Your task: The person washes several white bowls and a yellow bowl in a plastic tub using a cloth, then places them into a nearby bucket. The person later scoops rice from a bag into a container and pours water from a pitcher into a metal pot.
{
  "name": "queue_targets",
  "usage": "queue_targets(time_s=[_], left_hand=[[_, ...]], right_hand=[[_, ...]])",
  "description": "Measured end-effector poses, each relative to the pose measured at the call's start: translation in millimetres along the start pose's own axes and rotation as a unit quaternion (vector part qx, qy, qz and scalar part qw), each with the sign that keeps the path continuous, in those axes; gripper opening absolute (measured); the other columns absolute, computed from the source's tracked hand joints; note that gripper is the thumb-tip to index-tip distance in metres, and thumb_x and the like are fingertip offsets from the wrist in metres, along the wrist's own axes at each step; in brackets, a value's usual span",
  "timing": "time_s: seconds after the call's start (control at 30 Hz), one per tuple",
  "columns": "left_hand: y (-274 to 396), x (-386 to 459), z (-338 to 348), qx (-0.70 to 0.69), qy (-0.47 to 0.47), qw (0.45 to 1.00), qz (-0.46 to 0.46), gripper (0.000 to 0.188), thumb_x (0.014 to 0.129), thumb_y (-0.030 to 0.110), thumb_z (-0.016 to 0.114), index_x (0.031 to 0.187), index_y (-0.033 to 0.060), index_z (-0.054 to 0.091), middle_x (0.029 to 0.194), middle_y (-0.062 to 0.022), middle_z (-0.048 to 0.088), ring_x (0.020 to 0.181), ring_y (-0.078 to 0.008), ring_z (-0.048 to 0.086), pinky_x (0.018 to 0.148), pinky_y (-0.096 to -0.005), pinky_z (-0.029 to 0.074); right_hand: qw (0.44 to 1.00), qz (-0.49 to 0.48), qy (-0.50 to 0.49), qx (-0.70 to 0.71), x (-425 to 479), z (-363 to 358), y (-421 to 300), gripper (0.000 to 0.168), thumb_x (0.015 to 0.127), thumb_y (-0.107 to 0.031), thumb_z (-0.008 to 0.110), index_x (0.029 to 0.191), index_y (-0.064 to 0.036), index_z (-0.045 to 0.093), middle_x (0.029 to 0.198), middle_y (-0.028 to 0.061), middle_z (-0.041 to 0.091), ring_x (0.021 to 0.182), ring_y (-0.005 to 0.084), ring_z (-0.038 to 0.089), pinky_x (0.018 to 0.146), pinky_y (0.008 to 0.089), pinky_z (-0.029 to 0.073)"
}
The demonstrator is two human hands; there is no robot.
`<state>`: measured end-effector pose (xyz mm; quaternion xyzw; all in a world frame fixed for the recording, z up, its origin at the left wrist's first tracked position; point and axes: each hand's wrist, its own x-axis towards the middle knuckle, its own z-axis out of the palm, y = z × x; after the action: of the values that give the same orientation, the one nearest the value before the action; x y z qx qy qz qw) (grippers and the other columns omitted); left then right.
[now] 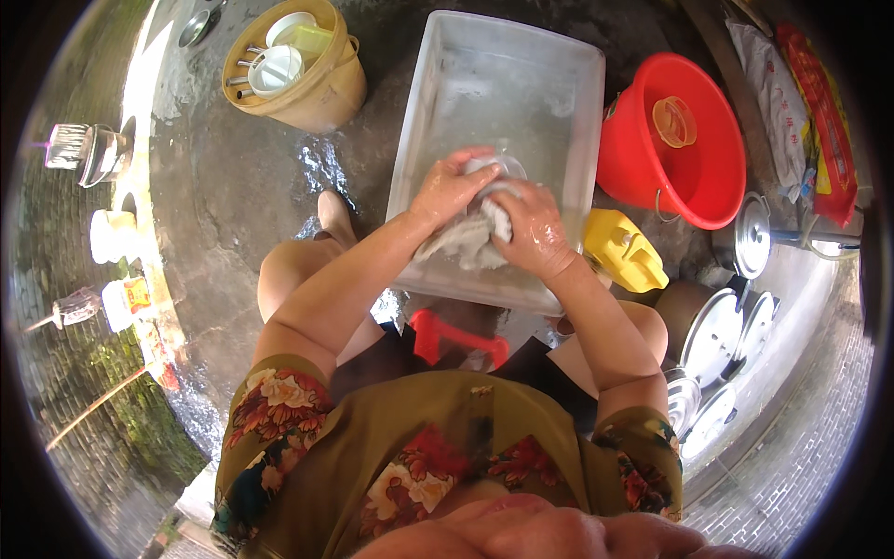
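A translucent plastic tub (419,119) holding water is before my knees, and both hands work over its near half. My left hand (454,183) grips a small clear container (513,166), with the thumb across its near side. Its exact kind is hard to tell because fingers and cloth cover much of it. Wet and glistening, my right hand (532,227) presses a whitish cloth (464,241) against the container. The loose end of the cloth hangs down below both hands.
A yellow bucket (314,105) with white dishes and utensils stands left; a red bucket (628,154) containing an orange-rimmed lid (675,121) is right. Close by the tub are a yellow jug (621,251) and several lidded metal pots (712,335). The concrete floor (209,209) is wet.
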<state>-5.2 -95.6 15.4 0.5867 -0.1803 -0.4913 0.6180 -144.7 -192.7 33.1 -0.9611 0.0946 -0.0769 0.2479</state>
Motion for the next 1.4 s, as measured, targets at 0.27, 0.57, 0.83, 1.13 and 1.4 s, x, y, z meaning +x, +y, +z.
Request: queue_targets(time_s=[0.27, 0.57, 0.83, 1.13, 1.4], left_hand=[[-0.7, -9.0, 11.3, 0.259, 0.105, 0.937, 0.208, 0.036, 0.076, 0.027, 0.068, 0.109, 0.0118, 0.063, 0.102, -0.012, 0.066, 0.09, -0.029, 0.064, 0.079, -0.0342, 0.051], [6.2, -1.1, 5.6, 0.257, 0.01, 0.953, 0.161, 0.035, 0.078, 0.016, 0.069, 0.111, 0.0054, 0.063, 0.106, -0.0093, 0.066, 0.095, -0.0156, 0.062, 0.085, -0.0287, 0.049], [38.9, 2.5, 1.5, 0.227, 0.002, 0.968, 0.107, 0.035, 0.074, 0.007, 0.061, 0.109, 0.0084, 0.065, 0.101, -0.0098, 0.068, 0.091, -0.0144, 0.064, 0.079, -0.0275, 0.051], [10.6, 4.2, 7.7, 0.426, 0.054, 0.825, 0.368, 0.044, 0.064, 0.009, 0.063, 0.107, 0.0153, 0.066, 0.084, -0.012, 0.063, 0.077, -0.03, 0.062, 0.064, -0.0349, 0.053], [56.6, 11.1, -47.3, 0.496, 0.234, 0.752, 0.365, 0.058, 0.067, 0.008, 0.065, 0.123, 0.0149, 0.054, 0.1, -0.0156, 0.059, 0.087, -0.0337, 0.059, 0.075, -0.0399, 0.05]], right_hand=[[0.996, -0.008, -0.084, -0.033, 4.6, 11.7, 5.4, 0.053, 0.066, -0.019, 0.067, 0.113, -0.001, 0.053, 0.113, 0.0175, 0.056, 0.113, 0.0357, 0.046, 0.096, 0.0432, 0.039], [0.971, -0.096, -0.104, 0.192, 1.8, 8.1, 8.1, 0.048, 0.063, -0.013, 0.067, 0.109, -0.003, 0.055, 0.108, 0.0157, 0.058, 0.105, 0.0362, 0.05, 0.094, 0.0422, 0.041], [0.991, 0.001, -0.044, -0.127, 0.9, -0.2, -3.8, 0.045, 0.066, -0.014, 0.066, 0.108, -0.003, 0.057, 0.11, 0.0123, 0.056, 0.103, 0.0318, 0.051, 0.091, 0.0396, 0.043], [0.974, -0.007, -0.111, 0.196, 2.3, 26.5, 30.1, 0.049, 0.064, -0.011, 0.067, 0.112, -0.007, 0.056, 0.111, 0.0158, 0.056, 0.104, 0.0368, 0.05, 0.093, 0.0424, 0.043], [0.887, 0.258, -0.223, 0.312, -27.5, 74.9, 94.3, 0.044, 0.069, -0.007, 0.057, 0.113, -0.001, 0.056, 0.095, 0.0161, 0.063, 0.086, 0.0307, 0.062, 0.075, 0.0381, 0.051]])
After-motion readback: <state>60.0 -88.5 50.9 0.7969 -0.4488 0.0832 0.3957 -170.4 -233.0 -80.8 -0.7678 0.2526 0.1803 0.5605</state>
